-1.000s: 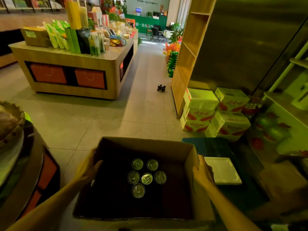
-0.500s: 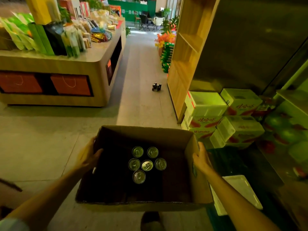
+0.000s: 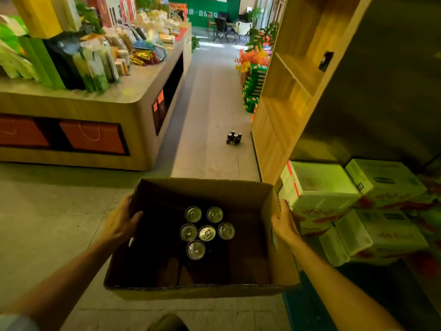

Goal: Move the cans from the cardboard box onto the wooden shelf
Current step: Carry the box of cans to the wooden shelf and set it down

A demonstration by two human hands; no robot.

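Observation:
I carry an open cardboard box [image 3: 202,187] in front of me above the floor. My left hand [image 3: 123,223] grips its left wall, thumb inside. My right hand [image 3: 284,223] grips its right wall. Several silver-topped cans [image 3: 206,231] stand upright in a cluster in the middle of the box bottom. The tall wooden shelf [image 3: 286,91] stands ahead on the right, its side facing me; one dark can [image 3: 325,61] sits on an upper board.
A small group of dark cans [image 3: 234,137] stands on the floor by the shelf's foot. White printed cartons [image 3: 346,199] are stacked to my right. A wooden display island [image 3: 119,111] loaded with goods fills the left. The tiled aisle runs ahead between them.
I have walked forward with the box; the shelf and white cartons are nearer, and the round stand on my left has dropped out of view. Both hands keep their grip.

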